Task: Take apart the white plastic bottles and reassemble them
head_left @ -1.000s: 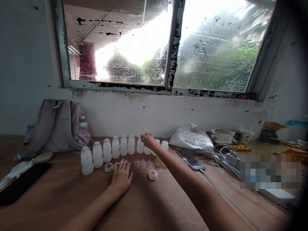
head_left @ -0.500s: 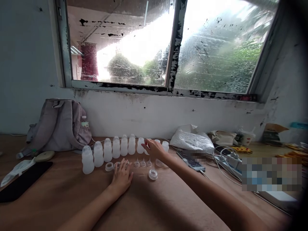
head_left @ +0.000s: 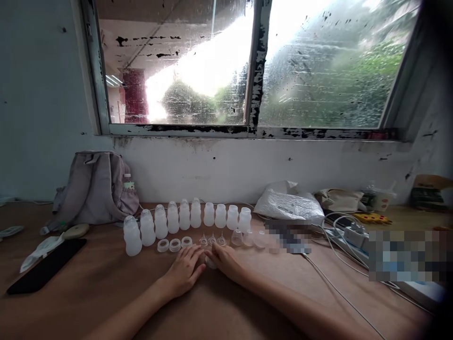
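Note:
Several frosted bottles stand in a curved row; those on the left, like the capped bottle (head_left: 132,237), have clear covers, while those on the right, like the uncovered bottle (head_left: 232,218), show bare necks. In front lie white rings (head_left: 174,245), clear nipple pieces (head_left: 212,240) and clear dome covers (head_left: 237,238). My left hand (head_left: 185,270) rests on the table just below the rings, fingers spread, holding nothing. My right hand (head_left: 224,259) is closed on a white ring piece (head_left: 211,263), partly hidden beneath its fingers, near the nipple pieces.
A grey backpack (head_left: 95,189) and a black pouch (head_left: 47,266) are on the left of the table (head_left: 198,311). At the right are a silvery package (head_left: 288,203), a partly blurred phone, white cables and a power strip (head_left: 336,238). A window (head_left: 253,71) is above.
My right hand has come down from the uncovered bottles to the ring piece at the front middle. My left hand has shifted slightly right, uncovering the rings. The view has moved slightly.

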Demonstrator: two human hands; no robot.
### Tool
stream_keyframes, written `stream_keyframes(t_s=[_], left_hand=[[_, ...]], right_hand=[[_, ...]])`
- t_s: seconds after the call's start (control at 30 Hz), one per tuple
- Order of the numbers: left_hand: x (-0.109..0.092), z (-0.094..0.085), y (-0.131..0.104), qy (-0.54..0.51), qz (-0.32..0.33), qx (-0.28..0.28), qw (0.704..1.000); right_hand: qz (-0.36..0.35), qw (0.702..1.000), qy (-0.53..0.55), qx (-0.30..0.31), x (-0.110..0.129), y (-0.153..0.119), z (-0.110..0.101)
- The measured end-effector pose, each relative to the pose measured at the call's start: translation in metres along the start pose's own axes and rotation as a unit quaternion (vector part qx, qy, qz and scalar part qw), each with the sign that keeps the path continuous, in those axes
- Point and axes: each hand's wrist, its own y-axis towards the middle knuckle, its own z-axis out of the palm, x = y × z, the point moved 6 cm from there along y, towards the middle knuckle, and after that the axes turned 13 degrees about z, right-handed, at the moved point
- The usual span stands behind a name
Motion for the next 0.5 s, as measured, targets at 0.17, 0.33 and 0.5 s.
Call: stream_keyframes(t_s=[0.17, 0.33, 0.5], left_hand=[[-0.003, -0.010, -0.015, -0.069, -0.029, -0.015, 0.997], [0.004, -0.020, -0.026, -0.068, -0.060, -0.046, 0.995], [0.001, -0.033, -0.022, -0.023, -0.039, -0.051, 0.998]], right_hand=[[-0.053, 0.991, 0.111, 0.045, 0.040, -0.004, 0.014], [-0.095, 0.991, 0.072, 0.059, 0.055, -0.014, 0.021], [-0.127, 0.989, 0.056, 0.039, 0.059, -0.020, 0.015]])
